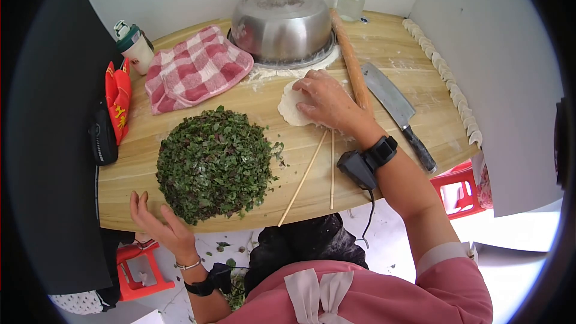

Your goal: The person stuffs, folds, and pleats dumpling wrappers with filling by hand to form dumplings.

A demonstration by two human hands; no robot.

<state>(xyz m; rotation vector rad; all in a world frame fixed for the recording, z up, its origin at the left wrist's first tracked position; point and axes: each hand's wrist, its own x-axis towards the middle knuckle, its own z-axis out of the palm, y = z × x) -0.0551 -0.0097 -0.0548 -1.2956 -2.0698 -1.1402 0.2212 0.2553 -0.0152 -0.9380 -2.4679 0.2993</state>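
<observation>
A round, flat dough wrapper (pixel 289 107) lies on the wooden table, partly covered by my right hand (pixel 330 102). The fingers and thumb of that hand are curled onto the wrapper. Below it, two chopsticks (pixel 305 175) point toward the table's front edge. My left hand (pixel 161 228) is open, fingers spread, at the front left edge beside a large mound of chopped green leaves (pixel 216 165). Whatever supports the mound is hidden beneath the leaves. To the right of my right hand lie a rolling pin (pixel 351 60) and a cleaver (pixel 390 95).
An upturned metal basin (pixel 276 27) stands at the back, with flour around it. A checked cloth (pixel 201 69), a bottle (pixel 135 47) and a red packet (pixel 119 99) are at left. Several dumplings (pixel 451 87) line the right edge. A glass jar (pixel 350 3) stands behind.
</observation>
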